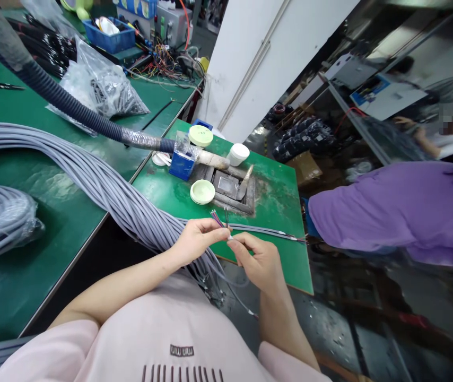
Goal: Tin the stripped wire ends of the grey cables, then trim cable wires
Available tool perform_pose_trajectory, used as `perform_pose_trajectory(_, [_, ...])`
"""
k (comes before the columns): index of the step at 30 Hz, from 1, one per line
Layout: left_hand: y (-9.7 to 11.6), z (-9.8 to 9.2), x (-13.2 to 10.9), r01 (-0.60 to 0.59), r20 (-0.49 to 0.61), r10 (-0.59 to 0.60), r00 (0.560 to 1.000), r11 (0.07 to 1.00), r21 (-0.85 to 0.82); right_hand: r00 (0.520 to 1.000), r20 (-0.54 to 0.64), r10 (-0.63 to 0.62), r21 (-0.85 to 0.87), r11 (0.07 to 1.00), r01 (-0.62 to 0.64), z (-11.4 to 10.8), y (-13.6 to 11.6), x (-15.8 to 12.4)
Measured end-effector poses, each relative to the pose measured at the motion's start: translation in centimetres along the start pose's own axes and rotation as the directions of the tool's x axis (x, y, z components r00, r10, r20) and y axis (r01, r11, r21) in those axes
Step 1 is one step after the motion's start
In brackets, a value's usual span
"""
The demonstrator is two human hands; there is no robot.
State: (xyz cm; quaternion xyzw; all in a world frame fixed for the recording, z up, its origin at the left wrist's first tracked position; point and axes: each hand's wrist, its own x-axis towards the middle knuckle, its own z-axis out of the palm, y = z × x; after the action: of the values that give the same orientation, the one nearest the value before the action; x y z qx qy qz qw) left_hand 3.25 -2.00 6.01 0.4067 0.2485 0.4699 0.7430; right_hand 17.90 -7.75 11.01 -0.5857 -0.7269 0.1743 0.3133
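My left hand [202,240] and my right hand [259,260] meet over the near edge of the small green table. Both pinch the end of a grey cable, whose thin coloured wires [215,216] fan out above the fingertips. Dark wires also stick up beside the purple and red ones. A thick bundle of grey cables [103,180] runs from the left and passes beneath my left forearm. Behind my hands, a grey cable end [286,234] with exposed wires lies on the table, pointing right.
A solder pot [228,184] with a scraper, an open round tub [202,191] and a white jar [238,154] stand beyond my hands. An extraction hose [91,114] arches from upper left. Plastic bags [109,90] lie behind. At right is a person in a purple top [389,207].
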Motion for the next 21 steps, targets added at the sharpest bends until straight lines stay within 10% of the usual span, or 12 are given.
perform_pose_trajectory(21, [-0.6, -0.4, 0.1, 0.015, -0.101, -0.036, 0.994, 0.979, -0.202, 0.995, -0.044, 0.090, 0.163, 0.983, -0.082, 1.0, 1.2, -0.5])
